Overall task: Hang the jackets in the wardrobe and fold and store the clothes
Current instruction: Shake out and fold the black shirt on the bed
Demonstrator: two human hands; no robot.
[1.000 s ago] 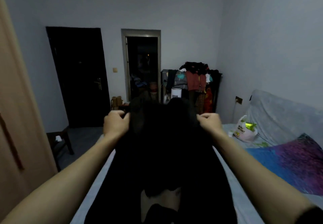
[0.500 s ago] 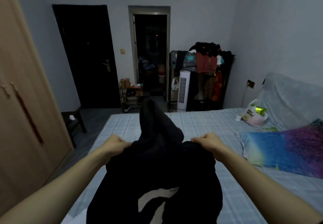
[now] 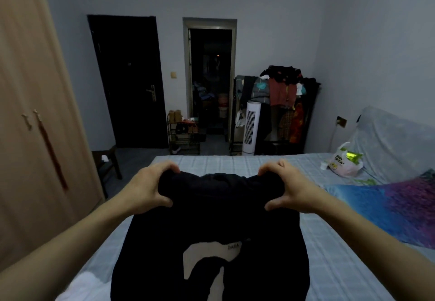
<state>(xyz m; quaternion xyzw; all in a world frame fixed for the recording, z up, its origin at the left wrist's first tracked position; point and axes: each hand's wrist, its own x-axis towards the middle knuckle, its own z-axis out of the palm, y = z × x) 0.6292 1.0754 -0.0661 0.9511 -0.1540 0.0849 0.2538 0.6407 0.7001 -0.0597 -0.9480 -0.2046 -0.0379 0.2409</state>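
Note:
A black garment [image 3: 211, 225] with a white print on it lies stretched along the checked bed [image 3: 329, 265], reaching toward me. My left hand [image 3: 150, 187] grips its far left corner and my right hand [image 3: 284, 185] grips its far right corner, fingers curled over the top edge and thumbs underneath. The far end of the garment is bunched between the two hands. The wooden wardrobe [image 3: 30, 136] stands at the left with its doors closed.
A blue and purple pillow [image 3: 388, 206] and a plastic bag [image 3: 346, 163] lie on the bed's right side. Beyond the bed stand a loaded clothes rack [image 3: 282, 103], a white tower fan [image 3: 251, 126], a shoe shelf [image 3: 186, 133] and a dark stool [image 3: 106, 159].
Both hands came down from chest height with the garment and laid it along the bed. The part that stuck up between the hands has dropped flat.

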